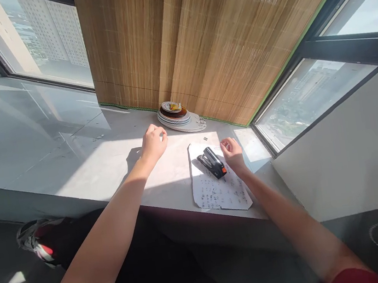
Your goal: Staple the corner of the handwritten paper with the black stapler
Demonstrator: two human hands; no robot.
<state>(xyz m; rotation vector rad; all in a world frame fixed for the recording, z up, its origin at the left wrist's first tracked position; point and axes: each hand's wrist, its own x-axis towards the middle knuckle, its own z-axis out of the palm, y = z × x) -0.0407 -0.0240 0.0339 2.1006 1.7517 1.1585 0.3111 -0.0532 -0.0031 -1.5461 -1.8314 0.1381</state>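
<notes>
My left hand (154, 142) is raised over the ledge just in front of a stack of plates (175, 119). Its fingers are curled in, and whatever they may hold is hidden. At the right edge of a handwritten sheet of paper (205, 195) is my right hand (232, 152), its fingers bent toward the thumb; I cannot make out anything in them. Between the hands, a black stapler (212, 162) with an orange part at one end lies slantwise on the paper, closest to my right hand. Beyond the paper's top edge lie small dark pieces (205, 138), possibly staples.
The pale window ledge (83, 160) has its front edge near my body. A small yellow packet (175, 107) sits on top of the plates. Behind them hangs a bamboo blind (169, 42), with windows on both sides. A white wall (344, 153) bounds the right.
</notes>
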